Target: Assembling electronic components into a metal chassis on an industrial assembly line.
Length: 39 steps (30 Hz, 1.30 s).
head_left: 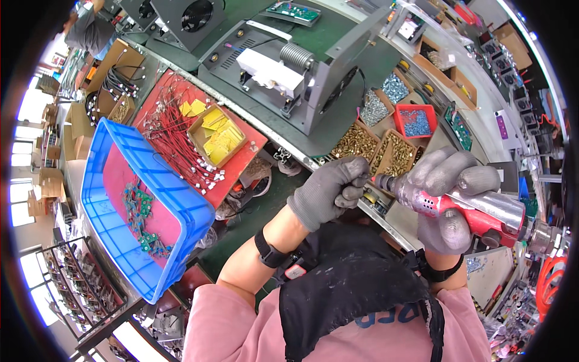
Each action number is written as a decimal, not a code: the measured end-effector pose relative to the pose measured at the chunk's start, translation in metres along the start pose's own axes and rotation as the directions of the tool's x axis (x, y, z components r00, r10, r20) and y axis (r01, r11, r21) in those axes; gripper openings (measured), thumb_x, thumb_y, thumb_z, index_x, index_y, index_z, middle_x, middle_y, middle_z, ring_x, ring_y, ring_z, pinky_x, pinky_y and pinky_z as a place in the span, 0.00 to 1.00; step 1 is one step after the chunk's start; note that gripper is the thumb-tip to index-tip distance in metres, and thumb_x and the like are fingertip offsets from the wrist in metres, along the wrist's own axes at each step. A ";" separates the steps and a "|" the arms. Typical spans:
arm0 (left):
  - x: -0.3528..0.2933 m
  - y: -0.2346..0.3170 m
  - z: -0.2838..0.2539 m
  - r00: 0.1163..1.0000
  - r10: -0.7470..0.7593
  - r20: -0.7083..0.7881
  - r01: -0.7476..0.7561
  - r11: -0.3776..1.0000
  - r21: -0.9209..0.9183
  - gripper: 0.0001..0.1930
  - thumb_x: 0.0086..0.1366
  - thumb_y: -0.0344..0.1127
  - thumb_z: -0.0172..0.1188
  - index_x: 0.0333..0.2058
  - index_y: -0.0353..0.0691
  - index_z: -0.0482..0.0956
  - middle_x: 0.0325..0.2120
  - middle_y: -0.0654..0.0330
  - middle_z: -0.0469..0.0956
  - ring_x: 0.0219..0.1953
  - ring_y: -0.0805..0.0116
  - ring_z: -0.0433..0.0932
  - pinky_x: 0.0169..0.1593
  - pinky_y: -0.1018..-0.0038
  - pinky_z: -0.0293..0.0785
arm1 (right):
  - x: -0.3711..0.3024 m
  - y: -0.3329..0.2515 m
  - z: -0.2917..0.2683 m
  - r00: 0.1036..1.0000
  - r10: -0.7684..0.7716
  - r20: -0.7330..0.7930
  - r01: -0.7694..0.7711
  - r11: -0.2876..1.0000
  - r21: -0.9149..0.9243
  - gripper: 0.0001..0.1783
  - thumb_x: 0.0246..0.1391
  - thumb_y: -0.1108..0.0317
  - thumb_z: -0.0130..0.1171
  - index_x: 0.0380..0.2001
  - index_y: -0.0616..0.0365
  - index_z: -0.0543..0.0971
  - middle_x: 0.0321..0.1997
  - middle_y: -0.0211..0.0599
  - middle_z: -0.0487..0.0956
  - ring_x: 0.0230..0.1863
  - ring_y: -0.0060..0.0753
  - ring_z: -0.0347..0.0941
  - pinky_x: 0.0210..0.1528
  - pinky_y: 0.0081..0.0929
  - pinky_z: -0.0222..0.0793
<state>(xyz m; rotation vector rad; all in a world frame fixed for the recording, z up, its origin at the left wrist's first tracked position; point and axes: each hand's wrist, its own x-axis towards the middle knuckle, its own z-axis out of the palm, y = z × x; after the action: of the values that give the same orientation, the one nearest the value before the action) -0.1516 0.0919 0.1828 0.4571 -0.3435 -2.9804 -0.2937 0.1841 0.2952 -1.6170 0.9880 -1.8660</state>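
My right hand [443, 199], in a grey work glove, is wrapped around a red and silver air screwdriver [473, 212]. The tool lies nearly level, its tip pointing left. Just left of that tip my gloved left hand [330, 192] is closed, thumb against the curled fingers. Whatever is inside its grip is hidden or too small to name. Beyond both hands, boxes of brass-coloured screws [356, 142] sit beside a red tray [416, 120] of bluish screws. Farther back stands a grey metal housing [256, 66] with an upright fan panel [344, 78], a white block and a coil spring.
At left, a blue crate [151, 241] holds green circuit boards [140, 211]. Red wires [169, 130] and a box of yellow pieces [217, 136] lie on a red board. A person [90, 30] is at the far left; an orange hose [550, 280] hangs at right.
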 end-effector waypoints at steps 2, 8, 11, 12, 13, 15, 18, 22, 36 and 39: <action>-0.007 0.007 0.001 0.999 0.048 0.024 -0.048 0.999 -0.019 0.13 0.67 0.42 0.50 0.29 0.40 0.65 0.21 0.67 0.62 0.15 0.83 0.57 0.14 0.88 0.52 | 0.005 0.003 0.012 1.000 0.005 -0.026 -0.004 0.999 0.035 0.19 0.49 0.65 0.62 0.42 0.50 0.65 0.32 0.37 0.72 0.33 0.35 0.71 0.34 0.32 0.72; -0.024 0.011 -0.046 0.965 0.080 -0.251 -0.071 0.996 0.048 0.13 0.67 0.44 0.50 0.34 0.39 0.68 0.22 0.63 0.70 0.17 0.75 0.67 0.15 0.83 0.61 | 0.015 0.008 0.025 0.995 0.037 -0.095 -0.029 0.996 0.086 0.17 0.49 0.63 0.59 0.42 0.49 0.69 0.31 0.32 0.65 0.34 0.31 0.61 0.31 0.26 0.66; -0.046 0.035 -0.099 0.856 0.411 -0.313 -0.218 0.837 0.502 0.10 0.63 0.39 0.54 0.36 0.37 0.73 0.26 0.59 0.73 0.25 0.68 0.73 0.26 0.77 0.69 | 0.016 0.004 0.012 0.997 0.037 -0.062 -0.034 0.998 0.050 0.17 0.51 0.62 0.56 0.45 0.49 0.68 0.32 0.33 0.63 0.35 0.32 0.60 0.29 0.25 0.68; -0.057 0.055 -0.111 0.794 0.542 -0.276 -0.243 0.699 0.673 0.10 0.61 0.39 0.56 0.36 0.38 0.75 0.24 0.59 0.73 0.26 0.68 0.74 0.28 0.75 0.71 | 0.016 0.004 0.008 0.998 0.017 -0.054 -0.015 0.999 0.033 0.17 0.53 0.63 0.55 0.47 0.49 0.68 0.33 0.33 0.64 0.35 0.32 0.60 0.30 0.25 0.68; -0.067 0.074 -0.131 0.669 0.554 -0.496 -0.090 0.722 0.686 0.12 0.61 0.40 0.56 0.40 0.40 0.76 0.28 0.58 0.76 0.30 0.67 0.76 0.31 0.75 0.73 | 0.015 -0.002 0.002 0.997 0.063 -0.049 -0.062 0.998 0.029 0.17 0.54 0.63 0.55 0.46 0.49 0.68 0.34 0.33 0.63 0.38 0.32 0.59 0.31 0.24 0.67; -0.084 0.114 -0.179 0.318 0.727 -0.609 0.404 0.478 0.780 0.18 0.58 0.43 0.57 0.45 0.43 0.76 0.35 0.56 0.79 0.37 0.62 0.78 0.38 0.71 0.75 | 0.011 0.000 -0.006 0.995 0.028 -0.091 -0.035 0.996 -0.076 0.18 0.54 0.60 0.54 0.47 0.49 0.68 0.33 0.31 0.62 0.37 0.32 0.58 0.33 0.24 0.66; -0.097 0.156 -0.189 0.126 0.823 -0.555 0.891 0.152 0.428 0.22 0.54 0.48 0.60 0.46 0.45 0.77 0.42 0.54 0.78 0.45 0.54 0.78 0.44 0.62 0.75 | 0.008 -0.008 -0.017 0.990 0.041 -0.136 -0.063 0.984 -0.168 0.18 0.53 0.58 0.55 0.46 0.49 0.69 0.33 0.30 0.61 0.37 0.31 0.57 0.36 0.25 0.63; -0.095 0.168 -0.195 0.112 0.744 -0.658 0.967 0.070 0.244 0.21 0.51 0.47 0.62 0.43 0.48 0.79 0.41 0.55 0.79 0.45 0.56 0.78 0.45 0.63 0.75 | 0.002 -0.023 -0.027 0.959 0.204 -0.196 -0.218 0.974 -0.054 0.16 0.53 0.57 0.55 0.42 0.50 0.69 0.32 0.30 0.59 0.38 0.31 0.56 0.40 0.27 0.58; -0.129 0.169 -0.166 0.086 0.970 -0.228 0.765 0.083 0.639 0.11 0.54 0.44 0.60 0.31 0.47 0.83 0.23 0.55 0.79 0.27 0.59 0.78 0.34 0.66 0.72 | -0.034 -0.046 -0.060 0.889 0.030 -0.456 -0.152 0.960 -0.234 0.17 0.47 0.55 0.53 0.34 0.52 0.62 0.32 0.32 0.56 0.37 0.33 0.55 0.40 0.29 0.55; -0.121 0.168 -0.162 0.265 0.920 -0.289 0.378 0.176 0.909 0.12 0.54 0.42 0.58 0.28 0.39 0.82 0.16 0.58 0.74 0.21 0.71 0.70 0.28 0.71 0.67 | -0.044 -0.060 -0.068 0.871 -0.030 -0.491 -0.091 0.971 -0.220 0.18 0.47 0.56 0.53 0.38 0.50 0.63 0.32 0.31 0.59 0.36 0.31 0.55 0.41 0.28 0.53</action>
<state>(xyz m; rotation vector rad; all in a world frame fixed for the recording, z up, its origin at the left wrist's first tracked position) 0.0250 -0.0868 0.1069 1.6957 -1.7617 -0.9817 -0.3460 0.2690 0.3104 -1.2472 1.4881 -2.2667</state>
